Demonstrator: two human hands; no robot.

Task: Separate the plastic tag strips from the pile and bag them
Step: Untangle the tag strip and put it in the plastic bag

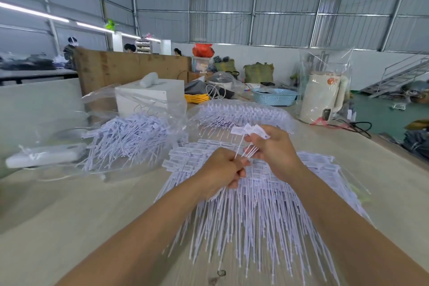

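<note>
Right hand (274, 146) pinches few tag strips (249, 137) above pile (250, 204) on table (69, 216); left hand (222, 169) grips one stem. Tag print unreadable. Bagged strips (130, 137) left; white box (151, 97), kettle (322, 100), blue basket (274, 96) beyond.

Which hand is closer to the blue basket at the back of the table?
The right hand. It is held up just in front of the blue basket, while the left hand sits lower and further left, nearer the person.
</note>
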